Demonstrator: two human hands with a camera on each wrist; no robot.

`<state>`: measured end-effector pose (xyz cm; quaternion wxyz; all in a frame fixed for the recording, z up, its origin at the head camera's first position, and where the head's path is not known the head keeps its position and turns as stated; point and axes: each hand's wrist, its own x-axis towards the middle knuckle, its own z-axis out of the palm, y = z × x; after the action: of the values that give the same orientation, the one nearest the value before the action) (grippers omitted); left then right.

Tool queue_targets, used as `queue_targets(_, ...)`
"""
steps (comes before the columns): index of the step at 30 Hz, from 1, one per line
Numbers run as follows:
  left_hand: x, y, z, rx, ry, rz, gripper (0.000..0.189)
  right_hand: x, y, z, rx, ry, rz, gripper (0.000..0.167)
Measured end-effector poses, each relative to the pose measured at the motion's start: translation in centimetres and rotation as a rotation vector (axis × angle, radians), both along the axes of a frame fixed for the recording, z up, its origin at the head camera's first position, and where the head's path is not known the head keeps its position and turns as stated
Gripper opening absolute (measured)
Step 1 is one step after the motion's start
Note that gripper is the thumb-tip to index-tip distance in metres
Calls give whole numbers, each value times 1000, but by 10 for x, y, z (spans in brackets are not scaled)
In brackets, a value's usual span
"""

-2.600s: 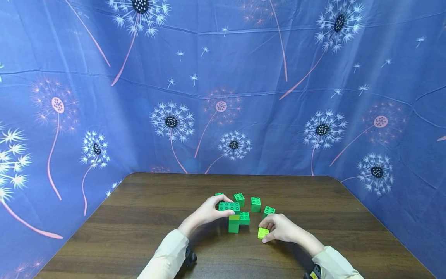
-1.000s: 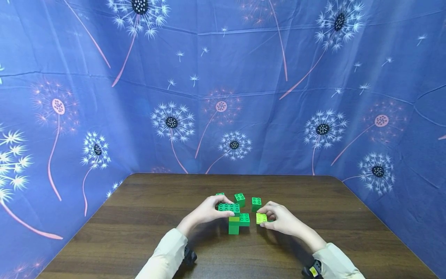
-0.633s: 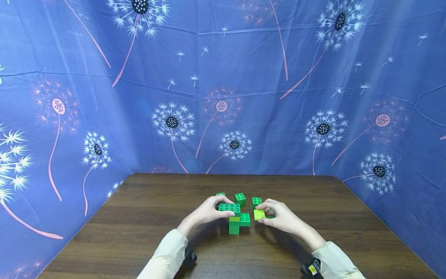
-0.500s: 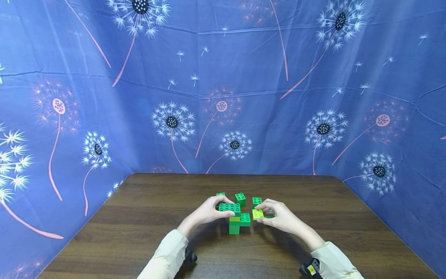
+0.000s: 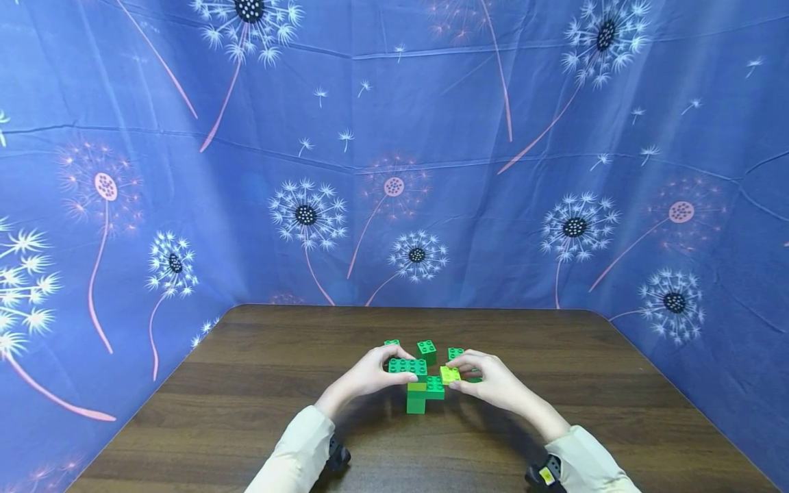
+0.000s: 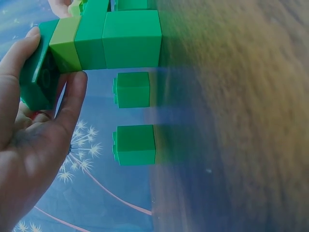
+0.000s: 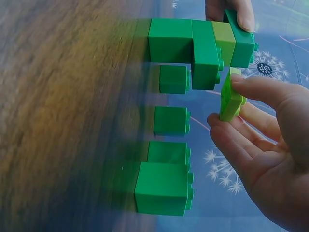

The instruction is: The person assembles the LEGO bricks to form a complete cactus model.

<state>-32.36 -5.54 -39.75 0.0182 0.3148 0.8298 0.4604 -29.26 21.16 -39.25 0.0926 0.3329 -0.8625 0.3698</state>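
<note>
A small stack of toy building bricks stands on the table, with a green brick (image 5: 416, 405) at its foot. Above that, a longer green brick (image 5: 435, 385) juts to the right, then comes a yellow-green brick (image 5: 416, 387). The top is a long green brick (image 5: 407, 367) reaching left; my left hand (image 5: 368, 375) grips it between thumb and fingers. My right hand (image 5: 496, 381) pinches a thin lime brick (image 5: 449, 374) by its sides. In the right wrist view this lime brick (image 7: 231, 99) is held off the table, just beyond the studs of the jutting green brick (image 7: 205, 60).
Behind the stack, loose green bricks stand on the brown wooden table (image 5: 394, 452): one at the middle (image 5: 426, 351), one half hidden by the left hand (image 5: 392, 342), others by the right hand. A blue dandelion-print cloth (image 5: 468, 171) hangs beyond the table's far edge.
My right hand has carried the lime brick up and leftward, from near the table's front to beside the stack. The left hand keeps its grip on the top green brick.
</note>
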Motion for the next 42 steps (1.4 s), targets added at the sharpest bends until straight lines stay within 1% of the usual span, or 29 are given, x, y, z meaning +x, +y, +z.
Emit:
queue_targets(4,4,1,4,-10,1,14,25,0,-3,1,0,-16,8,30)
queue_targets(6,11,1,11,-4,2,5,25,1,-4,1,5,-20,11,31)
queue_targets(11,26,0,28,13,-23,-19,25,0,-6,0,15,-28,18,32)
queue_targets(13,28,0,31,14,-32,-19,25,0,-6,0,19,-31,19,33)
queue_targets(15,29,0,32,18,-33,-20,25,0,-6,0,25,-29,19,33)
queue_targets(29,26,0,28,16,-41,-16,24,0,-8,1,16,-39,37,32)
queue_targets(36,28,0,31,21,-42,-7,25,-2,-9,3,27,-62,36,32)
queue_targets(42,29,1,33,10,-37,-1,25,-2,-8,4,29,-76,54,31)
